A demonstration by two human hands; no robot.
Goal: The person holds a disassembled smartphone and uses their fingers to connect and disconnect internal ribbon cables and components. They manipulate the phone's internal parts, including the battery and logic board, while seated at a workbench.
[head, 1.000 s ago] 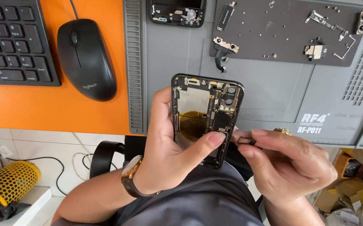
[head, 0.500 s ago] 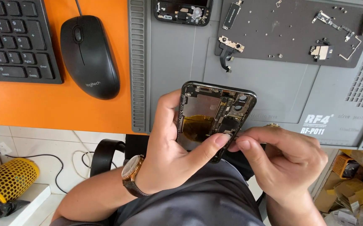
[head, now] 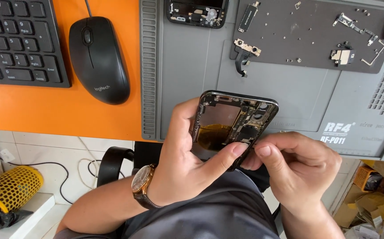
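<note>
Left hand (head: 187, 170) grips the opened phone (head: 232, 126); right hand (head: 300, 170) pinches at its lower edge

Left hand (head: 187, 168) curled in a grip, thumb extended; right hand (head: 298, 168) pinching beside it.

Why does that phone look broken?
The phone in the left hand has no screen or cover, so its insides show. Small parts lie on the grey mat. The right hand touches its edge.

Black mouse (head: 98, 59) beside black keyboard (head: 19, 42) on orange tabletop (head: 59, 113). Grey repair mat (head: 298, 102) carries small removed parts (head: 342, 55). Yellow mesh object (head: 15, 188) lower left.
</note>
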